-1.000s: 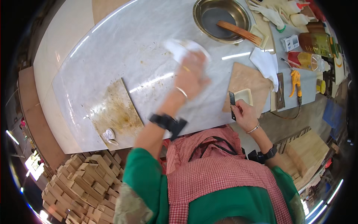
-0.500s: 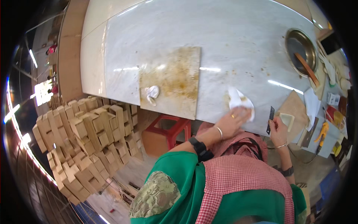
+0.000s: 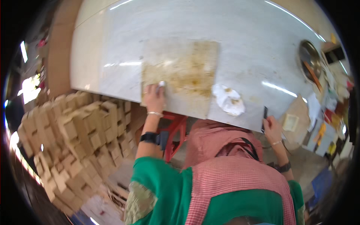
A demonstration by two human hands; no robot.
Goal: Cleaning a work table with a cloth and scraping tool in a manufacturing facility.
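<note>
A pale board [image 3: 180,67], smeared with brown stains, lies at the front edge of the grey-white table. Over its near left corner is my left hand [image 3: 154,100], with its fingers closed on a small white wad of cloth [image 3: 161,84]; the fingers cover most of it. My right hand [image 3: 273,130] is at the table's front edge, gripping a slim, flat black tool [image 3: 265,112] that points up and away from me. Between the hands, right of the board, lies a crumpled white cloth [image 3: 228,100] with brown stains, touched by neither hand.
A metal bowl [image 3: 305,56] with a wooden-handled brush [image 3: 313,75] in it stands far right. Nearer are a brown sheet [image 3: 296,133] with a small pale tray [image 3: 290,122], and an orange-handled tool [image 3: 320,133]. Stacked wooden pieces [image 3: 71,131] fill the left; a red stool [image 3: 174,137] stands below the table.
My left hand has let go of the stained white cloth and moved left to the small wad on the board. My right hand still holds the black tool. The view has shifted slightly.
</note>
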